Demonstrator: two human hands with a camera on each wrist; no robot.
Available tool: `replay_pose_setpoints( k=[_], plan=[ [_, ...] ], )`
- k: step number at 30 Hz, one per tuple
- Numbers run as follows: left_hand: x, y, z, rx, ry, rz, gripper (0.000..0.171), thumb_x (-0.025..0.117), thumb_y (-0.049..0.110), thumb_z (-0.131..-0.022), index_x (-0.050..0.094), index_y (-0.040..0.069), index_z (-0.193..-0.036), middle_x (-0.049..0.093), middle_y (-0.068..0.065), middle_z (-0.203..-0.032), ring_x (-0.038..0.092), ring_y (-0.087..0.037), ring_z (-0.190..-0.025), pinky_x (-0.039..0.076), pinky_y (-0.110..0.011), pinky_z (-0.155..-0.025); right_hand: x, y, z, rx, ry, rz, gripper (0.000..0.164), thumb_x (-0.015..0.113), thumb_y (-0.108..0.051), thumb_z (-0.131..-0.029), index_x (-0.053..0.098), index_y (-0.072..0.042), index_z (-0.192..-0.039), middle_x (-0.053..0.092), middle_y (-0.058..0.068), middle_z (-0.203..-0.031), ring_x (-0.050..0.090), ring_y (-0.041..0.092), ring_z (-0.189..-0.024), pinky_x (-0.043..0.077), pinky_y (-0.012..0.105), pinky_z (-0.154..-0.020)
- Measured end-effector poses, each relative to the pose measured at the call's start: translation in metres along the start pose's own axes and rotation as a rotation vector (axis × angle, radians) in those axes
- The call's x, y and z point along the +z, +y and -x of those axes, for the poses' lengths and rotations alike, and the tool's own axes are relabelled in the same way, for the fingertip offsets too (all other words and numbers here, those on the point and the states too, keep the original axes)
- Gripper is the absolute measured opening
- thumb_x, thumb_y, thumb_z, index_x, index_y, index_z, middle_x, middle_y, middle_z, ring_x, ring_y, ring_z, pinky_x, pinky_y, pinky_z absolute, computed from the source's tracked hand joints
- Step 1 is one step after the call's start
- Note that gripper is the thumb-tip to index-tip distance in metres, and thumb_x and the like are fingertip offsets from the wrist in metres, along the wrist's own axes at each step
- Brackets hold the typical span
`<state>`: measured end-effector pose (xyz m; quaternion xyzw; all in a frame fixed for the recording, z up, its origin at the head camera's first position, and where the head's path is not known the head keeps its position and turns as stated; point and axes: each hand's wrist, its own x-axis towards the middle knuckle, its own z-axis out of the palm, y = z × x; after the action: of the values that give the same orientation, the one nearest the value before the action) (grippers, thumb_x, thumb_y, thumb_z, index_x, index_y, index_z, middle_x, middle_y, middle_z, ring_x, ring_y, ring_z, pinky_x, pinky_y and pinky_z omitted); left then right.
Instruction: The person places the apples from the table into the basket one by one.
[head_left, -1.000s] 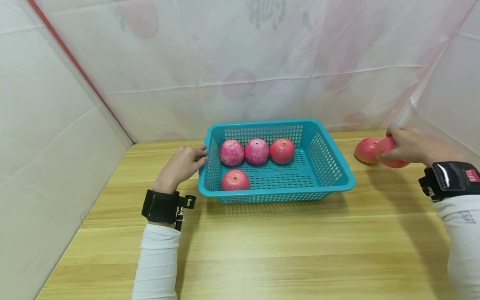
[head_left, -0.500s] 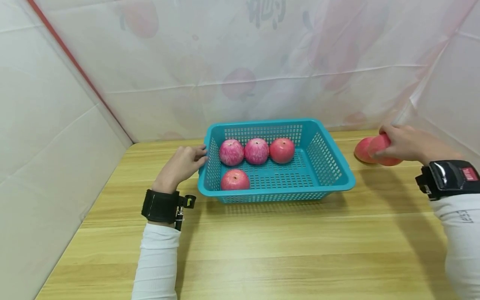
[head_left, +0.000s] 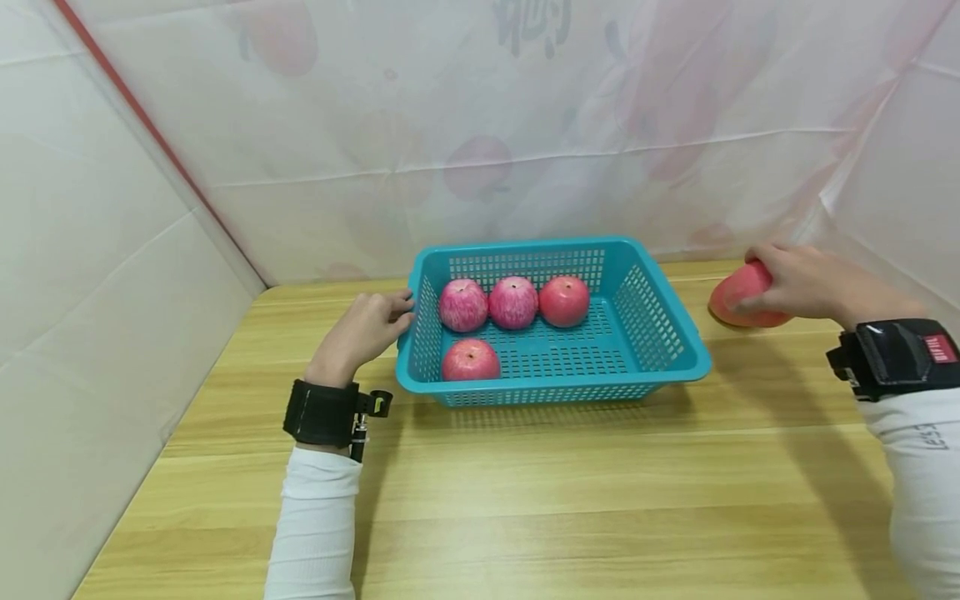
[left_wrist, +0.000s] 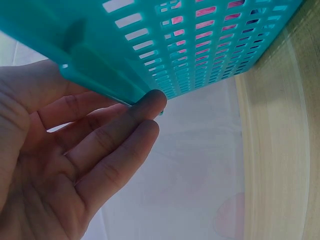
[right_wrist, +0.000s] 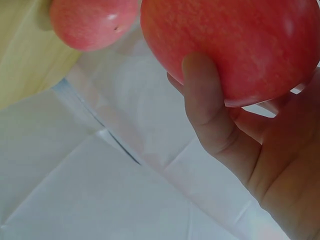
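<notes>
So the wooden table [head_left: 570, 492] is backing up against some white sheeting [head_left: 337, 125], and a blue-green basket [head_left: 555, 386] is sitting mid-table with four apples in it: a streaky apple [head_left: 463, 305] at the back left, a second streaky one [head_left: 513, 302] beside it, a plain red one [head_left: 564, 301] next along, and a front apple [head_left: 470, 360] near the left corner. The basket's right wall is standing between those and whatever's over on the right. Out there a spare apple [right_wrist: 95, 22] is lying on the table near the back edge. The right hand [head_left: 817, 279] is gripping a big apple [right_wrist: 235, 45], thumb and fingers curling round it; it's overlapping the spare from the head camera, but the right wrist view is showing a gap. Meanwhile the left hand [head_left: 362, 329] is pinching the basket's left rim, well apart from that held apple.
</notes>
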<state>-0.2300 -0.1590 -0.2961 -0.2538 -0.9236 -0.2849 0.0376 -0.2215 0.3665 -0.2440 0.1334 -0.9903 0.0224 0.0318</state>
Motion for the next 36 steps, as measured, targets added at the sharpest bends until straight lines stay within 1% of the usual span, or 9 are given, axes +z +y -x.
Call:
replay_pose_setpoints(
  k=[11,14,17,21,25,27,31,33,36],
  plan=[
    [0.000,0.001,0.000,0.000,0.004,0.005,0.029,0.051,0.009,-0.091,0.055,-0.006,-0.116,0.046,-0.022,-0.128,0.048,-0.014,-0.044,0.030,-0.025,-0.041,-0.009,-0.016,0.000,-0.003,-0.011,0.033,0.061,0.073,-0.036,-0.070,0.045,0.001,-0.109,0.051,0.024,-0.094,0.050,0.032,-0.071,0.043,0.047,-0.059],
    [0.000,0.000,0.000,0.004,0.006,0.006,0.030,0.051,0.009,-0.091,0.055,-0.007,-0.116,0.046,-0.022,-0.128,0.054,-0.014,-0.050,0.031,-0.025,-0.041,-0.010,-0.019,0.000,-0.001,-0.014,0.032,0.059,0.073,-0.036,-0.070,0.045,0.000,-0.108,0.051,0.024,-0.094,0.050,0.032,-0.071,0.043,0.047,-0.059],
    [0.000,0.000,0.000,0.009,0.005,0.008,0.030,0.051,0.008,-0.091,0.055,-0.007,-0.116,0.046,-0.023,-0.128,0.060,-0.016,-0.063,0.031,-0.025,-0.040,-0.011,-0.021,0.001,0.003,-0.012,0.032,0.059,0.073,-0.036,-0.070,0.045,0.000,-0.108,0.051,0.023,-0.094,0.050,0.032,-0.071,0.043,0.047,-0.058],
    [0.000,0.000,0.000,0.007,0.004,0.007,0.030,0.051,0.008,-0.091,0.054,-0.007,-0.117,0.046,-0.023,-0.128,0.061,-0.017,-0.068,0.033,-0.025,-0.041,-0.013,-0.023,0.000,-0.002,-0.009,0.029,0.058,0.073,-0.036,-0.069,0.046,-0.002,-0.107,0.051,0.022,-0.093,0.050,0.031,-0.071,0.043,0.046,-0.058],
    [0.000,0.001,0.000,0.006,0.003,0.005,0.030,0.051,0.009,-0.091,0.054,-0.007,-0.117,0.046,-0.023,-0.128,0.059,-0.015,-0.060,0.033,-0.025,-0.041,-0.014,-0.026,0.000,-0.011,-0.007,0.018,0.059,0.073,-0.037,-0.070,0.046,-0.002,-0.108,0.052,0.022,-0.094,0.050,0.031,-0.073,0.043,0.046,-0.059],
    [0.000,0.001,-0.001,0.007,0.003,0.004,0.030,0.051,0.009,-0.091,0.054,-0.007,-0.117,0.046,-0.023,-0.128,0.060,-0.015,-0.061,0.033,-0.025,-0.041,-0.017,-0.030,-0.001,-0.011,-0.013,0.011,0.060,0.073,-0.040,-0.070,0.046,-0.003,-0.109,0.053,0.022,-0.095,0.050,0.031,-0.074,0.043,0.046,-0.058],
    [0.000,0.000,0.000,0.002,-0.002,0.010,0.030,0.051,0.009,-0.091,0.055,-0.007,-0.116,0.046,-0.022,-0.128,0.055,-0.015,-0.052,0.031,-0.025,-0.041,-0.019,-0.038,-0.001,-0.016,-0.025,-0.008,0.061,0.072,-0.043,-0.070,0.046,-0.005,-0.111,0.054,0.020,-0.095,0.050,0.031,-0.075,0.043,0.044,-0.057],
    [0.000,0.000,0.000,-0.001,-0.002,0.009,0.030,0.051,0.009,-0.091,0.055,-0.007,-0.116,0.046,-0.022,-0.128,0.055,-0.015,-0.052,0.031,-0.026,-0.041,-0.019,-0.041,-0.002,-0.024,-0.026,-0.013,0.060,0.072,-0.042,-0.070,0.046,-0.005,-0.111,0.055,0.020,-0.095,0.049,0.031,-0.076,0.044,0.043,-0.057],
    [-0.001,0.000,0.000,0.002,0.001,0.008,0.029,0.051,0.009,-0.091,0.055,-0.006,-0.116,0.046,-0.022,-0.128,0.059,-0.016,-0.059,0.032,-0.026,-0.041,-0.019,-0.044,-0.003,-0.038,-0.018,-0.015,0.059,0.072,-0.038,-0.069,0.046,-0.004,-0.110,0.055,0.020,-0.095,0.049,0.031,-0.076,0.045,0.043,-0.057]
  ],
)
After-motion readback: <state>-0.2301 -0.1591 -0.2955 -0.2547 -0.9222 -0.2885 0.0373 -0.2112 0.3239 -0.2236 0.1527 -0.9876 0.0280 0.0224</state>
